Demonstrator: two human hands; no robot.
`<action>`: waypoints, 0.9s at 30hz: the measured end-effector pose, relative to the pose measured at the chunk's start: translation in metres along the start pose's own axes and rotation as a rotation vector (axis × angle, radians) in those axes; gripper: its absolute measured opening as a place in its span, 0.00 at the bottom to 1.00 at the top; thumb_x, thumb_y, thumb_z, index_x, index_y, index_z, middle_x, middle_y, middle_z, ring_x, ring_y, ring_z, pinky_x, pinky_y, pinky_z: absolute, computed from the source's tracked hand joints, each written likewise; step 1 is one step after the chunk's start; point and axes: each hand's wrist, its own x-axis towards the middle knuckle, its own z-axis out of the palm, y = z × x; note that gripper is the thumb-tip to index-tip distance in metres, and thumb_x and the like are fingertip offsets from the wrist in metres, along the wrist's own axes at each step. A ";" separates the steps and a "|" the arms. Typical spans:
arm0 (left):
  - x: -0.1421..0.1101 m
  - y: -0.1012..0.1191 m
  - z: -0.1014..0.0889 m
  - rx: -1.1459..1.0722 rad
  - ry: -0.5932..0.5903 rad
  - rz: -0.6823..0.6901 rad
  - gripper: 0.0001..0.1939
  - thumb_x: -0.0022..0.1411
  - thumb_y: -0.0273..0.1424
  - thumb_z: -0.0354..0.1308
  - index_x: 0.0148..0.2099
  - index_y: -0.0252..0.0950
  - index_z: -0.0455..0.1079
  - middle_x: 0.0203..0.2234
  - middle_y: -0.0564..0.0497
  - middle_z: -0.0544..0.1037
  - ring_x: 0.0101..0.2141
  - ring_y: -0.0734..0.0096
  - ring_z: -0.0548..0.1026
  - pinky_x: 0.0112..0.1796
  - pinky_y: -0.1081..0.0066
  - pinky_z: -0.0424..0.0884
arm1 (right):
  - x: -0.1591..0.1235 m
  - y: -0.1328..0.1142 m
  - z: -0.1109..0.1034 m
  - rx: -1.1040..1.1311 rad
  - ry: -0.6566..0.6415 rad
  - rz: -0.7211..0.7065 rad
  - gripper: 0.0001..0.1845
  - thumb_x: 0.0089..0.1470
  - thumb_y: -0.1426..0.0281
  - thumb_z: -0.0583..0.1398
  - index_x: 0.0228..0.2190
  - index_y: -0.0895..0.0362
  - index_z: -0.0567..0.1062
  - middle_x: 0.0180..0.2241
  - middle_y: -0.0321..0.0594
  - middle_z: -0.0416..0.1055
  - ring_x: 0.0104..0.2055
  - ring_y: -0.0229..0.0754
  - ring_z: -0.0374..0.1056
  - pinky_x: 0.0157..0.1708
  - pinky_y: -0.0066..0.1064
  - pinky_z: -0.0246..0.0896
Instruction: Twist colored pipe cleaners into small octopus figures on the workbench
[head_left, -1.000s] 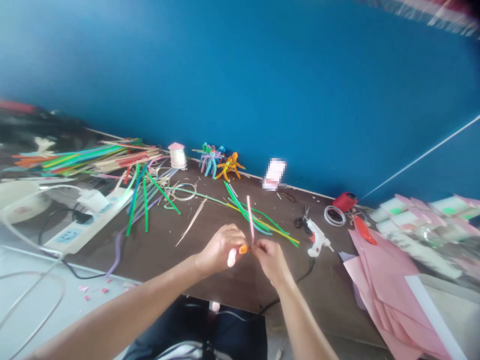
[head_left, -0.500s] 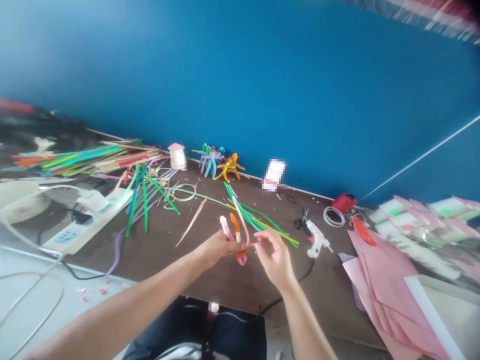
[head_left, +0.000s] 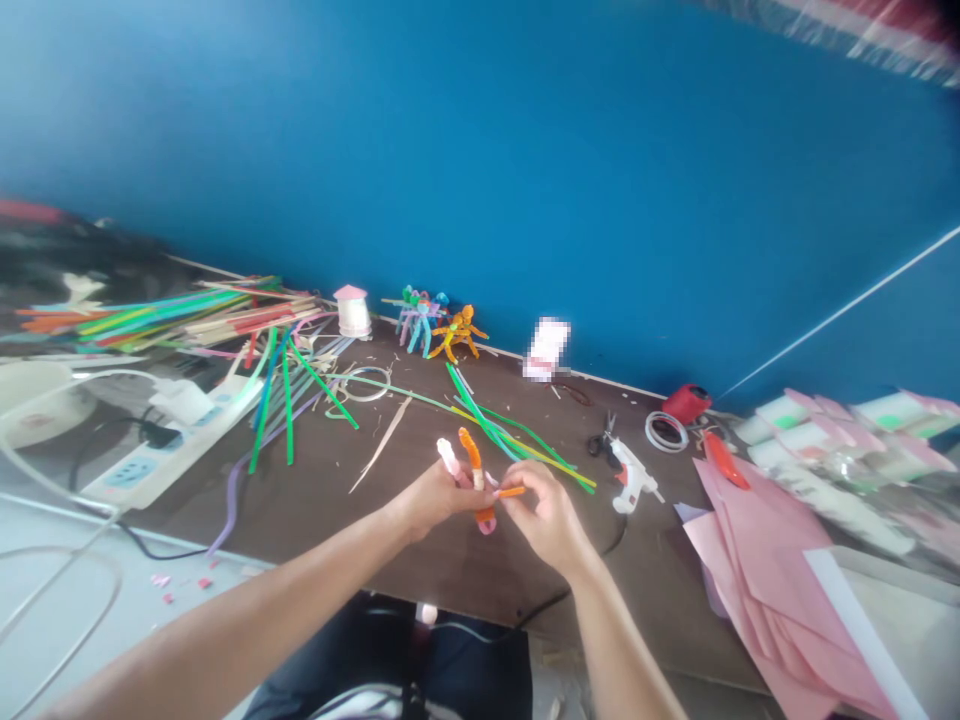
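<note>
My left hand (head_left: 435, 500) is closed around a small bundle of bent pipe cleaners, pink and white on one side and orange on the other. The orange pipe cleaner (head_left: 470, 448) curls upward past my thumb, and a pink loop (head_left: 487, 526) shows below my fingers. My right hand (head_left: 541, 510) pinches close against the bundle's right side. A short orange end (head_left: 513, 491) sticks out by its fingertips, which partly hide the pink strand there. Both hands are above the dark tabletop (head_left: 337, 530).
Green and yellow pipe cleaners (head_left: 525, 440) lie just beyond my hands. Finished pipe-cleaner figures (head_left: 459, 333) stand by the wall. On the right are a white glue gun (head_left: 634, 478), scissors (head_left: 602, 436) and pink sheets (head_left: 757, 570); a power strip (head_left: 142, 462) lies left.
My right hand has moved slightly left and its fingers have closed at the bundle. The long pink strand that stood upright from the bundle no longer shows there.
</note>
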 end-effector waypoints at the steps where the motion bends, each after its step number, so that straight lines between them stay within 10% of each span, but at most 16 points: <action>1: 0.000 -0.001 0.001 0.010 0.019 0.017 0.09 0.49 0.33 0.59 0.24 0.30 0.70 0.18 0.50 0.75 0.24 0.70 0.73 0.35 0.68 0.67 | 0.000 0.001 0.001 0.031 -0.015 0.043 0.04 0.46 0.76 0.56 0.26 0.57 0.71 0.30 0.38 0.68 0.36 0.40 0.64 0.38 0.30 0.58; 8: 0.003 -0.004 0.007 0.165 0.200 0.140 0.09 0.48 0.31 0.59 0.22 0.31 0.69 0.17 0.51 0.74 0.23 0.72 0.72 0.29 0.73 0.68 | 0.000 0.002 0.014 0.445 -0.085 0.352 0.08 0.49 0.70 0.54 0.22 0.59 0.69 0.20 0.37 0.71 0.26 0.39 0.68 0.31 0.29 0.61; 27: 0.008 -0.010 0.002 0.630 0.567 0.198 0.09 0.46 0.29 0.56 0.17 0.34 0.67 0.19 0.54 0.74 0.23 0.75 0.69 0.27 0.77 0.63 | -0.002 -0.012 0.017 0.501 -0.048 0.403 0.10 0.46 0.71 0.55 0.30 0.58 0.75 0.26 0.38 0.73 0.26 0.37 0.67 0.28 0.27 0.62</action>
